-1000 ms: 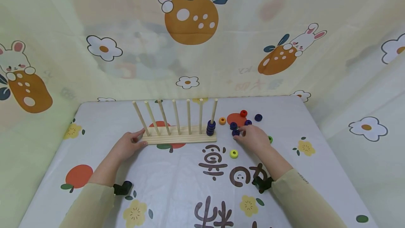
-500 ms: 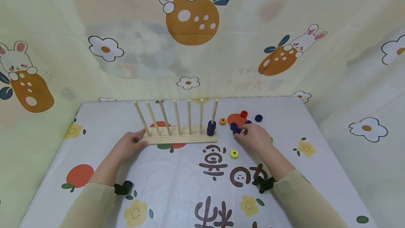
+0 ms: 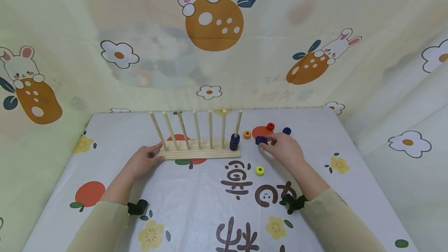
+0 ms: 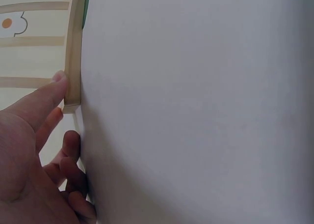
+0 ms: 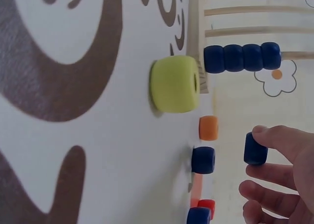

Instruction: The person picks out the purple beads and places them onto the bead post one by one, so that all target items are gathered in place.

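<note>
A wooden peg rack [image 3: 201,153] with a row of upright pegs stands on the table. Its right-hand peg carries several dark blue beads [image 3: 234,142]. My left hand [image 3: 141,162] grips the rack's left end, thumb [image 4: 49,94] at the front edge of the base and a finger at the back corner. To the right of the rack, my right hand [image 3: 285,151] pinches a blue bead [image 5: 256,149] between thumb and fingers, raised off the cloth. Another blue bead [image 5: 203,160] sits on the cloth close by and overlaps it in the head view.
Around the right hand lie an orange bead [image 3: 247,134], a red bead [image 3: 270,126] and a blue bead [image 3: 287,130]. A yellow-green bead [image 3: 259,170] lies nearer the front. A patterned curtain [image 3: 157,77] rises behind the table.
My right hand has lifted the pinched blue bead slightly up from the cloth, and the hand now covers the green bead. The left hand keeps its place on the rack.
</note>
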Tool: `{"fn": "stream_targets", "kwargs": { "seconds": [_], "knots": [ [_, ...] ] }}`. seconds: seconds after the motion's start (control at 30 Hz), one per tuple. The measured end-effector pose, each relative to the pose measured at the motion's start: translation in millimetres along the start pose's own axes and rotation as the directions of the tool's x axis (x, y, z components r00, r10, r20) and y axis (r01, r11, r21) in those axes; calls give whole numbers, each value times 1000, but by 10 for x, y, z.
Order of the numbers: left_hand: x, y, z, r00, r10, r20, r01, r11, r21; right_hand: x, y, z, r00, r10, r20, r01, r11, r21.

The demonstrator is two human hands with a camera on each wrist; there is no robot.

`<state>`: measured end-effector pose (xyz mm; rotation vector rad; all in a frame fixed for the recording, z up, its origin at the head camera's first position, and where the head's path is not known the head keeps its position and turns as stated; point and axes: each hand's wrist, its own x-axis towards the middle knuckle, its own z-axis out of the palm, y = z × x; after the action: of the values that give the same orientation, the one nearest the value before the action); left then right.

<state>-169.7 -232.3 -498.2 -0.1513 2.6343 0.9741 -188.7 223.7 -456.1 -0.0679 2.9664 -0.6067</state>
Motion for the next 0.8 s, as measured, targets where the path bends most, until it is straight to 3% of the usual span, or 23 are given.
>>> {"fn": "stream_targets", "kwargs": {
  "seconds": [0.47, 0.8],
  "knots": [
    [4, 12, -12, 1000, 3, 4, -3, 1000, 2, -63, -152, -187, 996, 5, -86, -3, 1000, 27],
    [1, 7, -16, 1000, 15, 3, -15, 1000, 13, -86, -296, -343, 992, -35, -121, 46, 996, 82]
  ]
}}
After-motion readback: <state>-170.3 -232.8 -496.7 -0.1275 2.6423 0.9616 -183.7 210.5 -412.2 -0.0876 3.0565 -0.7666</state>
